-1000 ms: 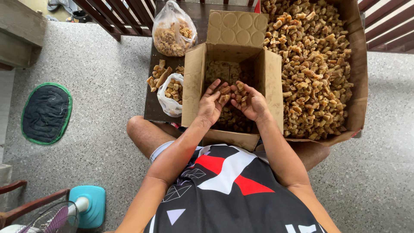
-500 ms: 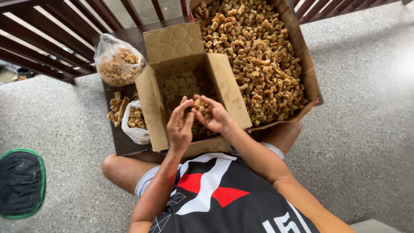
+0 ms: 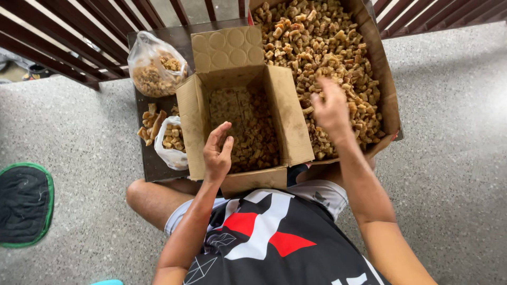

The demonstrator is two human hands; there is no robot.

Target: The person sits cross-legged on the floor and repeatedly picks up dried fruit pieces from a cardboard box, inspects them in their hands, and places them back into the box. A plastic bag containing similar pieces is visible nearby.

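Over the big box of fried snack pieces (image 3: 338, 47) at one o'clock, the right hand (image 3: 331, 110) hovers open to scoop, while the left hand (image 3: 217, 153), open and empty, waits at the small box (image 3: 244, 124), likely receiving next.

Left hand (image 3: 218, 153) cupped, empty; right hand (image 3: 331, 108) raised, fingers spread, blurred.

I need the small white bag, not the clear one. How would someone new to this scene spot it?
Start at the open cardboard box in front of the person. On the dark tray to its left, the white bag sits against the box wall. Unlike the knotted clear bag behind it, it is opaque and open-topped.
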